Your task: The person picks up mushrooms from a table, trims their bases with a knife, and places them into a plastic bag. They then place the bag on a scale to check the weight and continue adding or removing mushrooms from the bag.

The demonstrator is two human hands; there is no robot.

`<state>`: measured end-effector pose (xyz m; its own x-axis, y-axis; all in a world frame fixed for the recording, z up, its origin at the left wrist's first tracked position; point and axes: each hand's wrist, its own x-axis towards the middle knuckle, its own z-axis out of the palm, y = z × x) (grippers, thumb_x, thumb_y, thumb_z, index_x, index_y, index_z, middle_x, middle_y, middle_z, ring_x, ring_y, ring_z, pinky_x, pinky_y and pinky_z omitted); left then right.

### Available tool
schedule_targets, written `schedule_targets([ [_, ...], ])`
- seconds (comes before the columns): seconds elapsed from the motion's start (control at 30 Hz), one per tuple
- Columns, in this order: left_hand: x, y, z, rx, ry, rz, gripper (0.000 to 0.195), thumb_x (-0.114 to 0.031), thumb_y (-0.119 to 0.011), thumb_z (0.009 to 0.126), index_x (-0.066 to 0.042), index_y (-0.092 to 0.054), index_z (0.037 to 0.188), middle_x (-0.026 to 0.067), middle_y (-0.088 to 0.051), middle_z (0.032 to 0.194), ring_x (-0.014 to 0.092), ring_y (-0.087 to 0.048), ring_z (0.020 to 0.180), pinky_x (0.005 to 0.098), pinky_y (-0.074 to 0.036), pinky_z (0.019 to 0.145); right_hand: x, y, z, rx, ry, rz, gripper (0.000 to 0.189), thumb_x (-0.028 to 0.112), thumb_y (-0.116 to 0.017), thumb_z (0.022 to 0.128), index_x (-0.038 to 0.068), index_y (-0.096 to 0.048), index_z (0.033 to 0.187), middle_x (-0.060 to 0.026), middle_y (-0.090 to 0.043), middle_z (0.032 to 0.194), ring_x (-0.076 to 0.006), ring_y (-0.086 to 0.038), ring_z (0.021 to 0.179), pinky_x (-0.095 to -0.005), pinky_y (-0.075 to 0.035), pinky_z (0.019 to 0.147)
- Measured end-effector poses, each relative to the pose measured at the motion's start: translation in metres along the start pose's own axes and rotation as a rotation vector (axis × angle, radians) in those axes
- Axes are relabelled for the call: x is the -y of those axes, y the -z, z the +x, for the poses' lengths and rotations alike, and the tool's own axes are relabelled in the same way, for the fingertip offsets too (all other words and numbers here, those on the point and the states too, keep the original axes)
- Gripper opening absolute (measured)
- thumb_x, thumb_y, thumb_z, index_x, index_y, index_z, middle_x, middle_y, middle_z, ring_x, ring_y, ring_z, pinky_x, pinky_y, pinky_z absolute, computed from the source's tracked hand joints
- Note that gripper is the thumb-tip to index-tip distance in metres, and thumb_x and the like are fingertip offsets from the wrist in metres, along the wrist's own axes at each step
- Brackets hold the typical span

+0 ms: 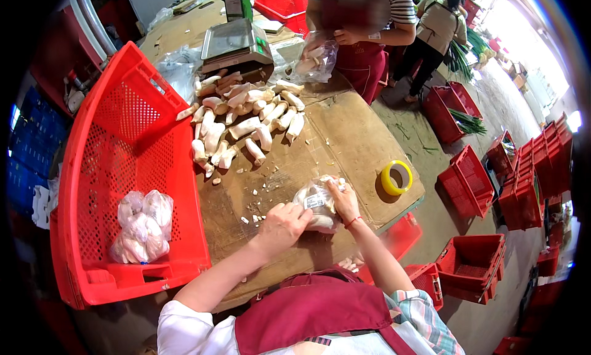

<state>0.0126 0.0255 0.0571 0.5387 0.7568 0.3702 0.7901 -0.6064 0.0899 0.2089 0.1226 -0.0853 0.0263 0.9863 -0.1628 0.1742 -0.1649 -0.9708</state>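
Observation:
A clear plastic bag of king oyster mushrooms (322, 220) with a white label lies on the cardboard-covered table (355, 133) before me. My left hand (282, 225) rests against the bag's left side near the label, its fingers bent. My right hand (345, 202), with a red string at the wrist, grips the bag's upper right. Beyond them is a pile of loose king oyster mushrooms (249, 106). Filled bags of mushrooms (145, 226) sit in a red plastic crate (129, 170) at the left. A roll of yellow tape (396, 178) lies near the table's right edge.
A digital weighing scale (238, 41) stands behind the pile, with plastic bags (177, 69) beside it. Across the table a person in a maroon apron (364, 41) holds another bag. Red crates (466, 182) stand on the floor at right; another person (438, 27) is farther back.

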Motion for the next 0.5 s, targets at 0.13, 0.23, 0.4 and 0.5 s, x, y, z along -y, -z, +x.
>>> schedule_targets([
  [0.13,-0.007,-0.012,0.008,-0.041,-0.032,-0.016,0.016,-0.012,-0.055,0.076,-0.008,-0.061,0.091,0.0033,-0.054,0.073,0.018,-0.057,0.071,0.0304,-0.044,0.061,0.002,-0.002,-0.001,-0.017,0.062,-0.101,0.035,0.032,-0.062,0.087,0.008,-0.065,0.112,-0.0177,-0.064,0.103,-0.0263,-0.064,0.092,-0.0356,-0.049,0.078],
  [0.23,-0.003,-0.018,0.005,-0.033,-0.021,-0.012,0.016,-0.011,-0.055,0.075,-0.008,-0.060,0.090,0.0030,-0.054,0.072,0.018,-0.057,0.071,0.0304,-0.044,0.061,0.004,-0.002,-0.002,-0.028,0.066,-0.066,0.035,0.031,-0.063,0.086,0.007,-0.065,0.112,-0.0179,-0.065,0.101,-0.0267,-0.065,0.090,-0.0349,-0.049,0.077],
  [0.4,0.031,-0.021,-0.032,0.085,0.049,0.088,0.019,-0.010,-0.055,0.074,-0.010,-0.062,0.092,0.0028,-0.052,0.070,0.019,-0.054,0.068,0.0317,-0.044,0.060,0.002,0.000,-0.006,-0.024,0.037,0.013,0.032,0.027,-0.063,0.088,0.003,-0.065,0.109,-0.0125,-0.068,0.093,-0.0208,-0.065,0.081,-0.0317,-0.050,0.073],
  [0.5,0.039,-0.002,-0.039,0.010,0.075,0.060,0.020,-0.010,-0.056,0.075,-0.012,-0.063,0.094,0.0028,-0.051,0.069,0.019,-0.054,0.068,0.0318,-0.044,0.060,0.012,0.003,-0.004,0.023,0.001,0.223,0.030,0.023,-0.062,0.091,0.000,-0.063,0.109,-0.0065,-0.068,0.090,-0.0119,-0.061,0.077,-0.0279,-0.049,0.070],
])
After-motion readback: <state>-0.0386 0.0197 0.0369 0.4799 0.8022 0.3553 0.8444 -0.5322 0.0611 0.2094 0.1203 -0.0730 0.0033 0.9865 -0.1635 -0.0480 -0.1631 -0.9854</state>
